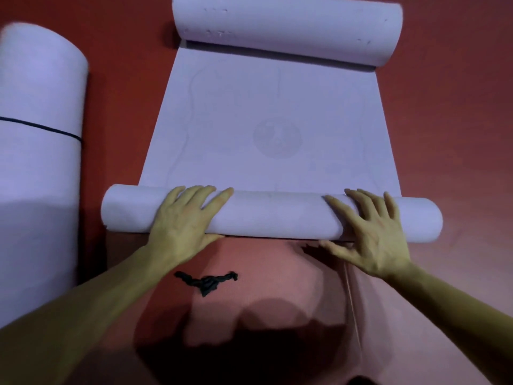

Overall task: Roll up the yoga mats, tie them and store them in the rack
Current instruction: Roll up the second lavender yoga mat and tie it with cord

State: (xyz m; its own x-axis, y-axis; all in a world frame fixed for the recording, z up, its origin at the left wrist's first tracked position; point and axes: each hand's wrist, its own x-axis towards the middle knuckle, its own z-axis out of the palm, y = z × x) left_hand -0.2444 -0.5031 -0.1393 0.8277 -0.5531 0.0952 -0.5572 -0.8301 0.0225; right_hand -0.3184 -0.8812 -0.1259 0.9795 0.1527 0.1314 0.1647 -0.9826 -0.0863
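Note:
A pale lilac yoga mat [272, 129] lies flat on the red floor, with a faint round logo in its middle. Its near end is rolled into a thin roll [277, 212] lying crosswise in front of me. My left hand [183, 215] presses flat on the left part of that roll, fingers spread. On the right part rests my right hand [372, 232], fingers spread over the top and thumb at the near underside. The mat's far end curls into a thicker roll [288, 26]. A black tie [208, 280] lies loose on the floor between my forearms.
To the left lies a fully rolled lilac mat [39, 140], bound around its middle by a thin black cord [41, 126]. Red floor [449, 134] surrounds the mats, with a seam running toward me on the right. No rack is in view.

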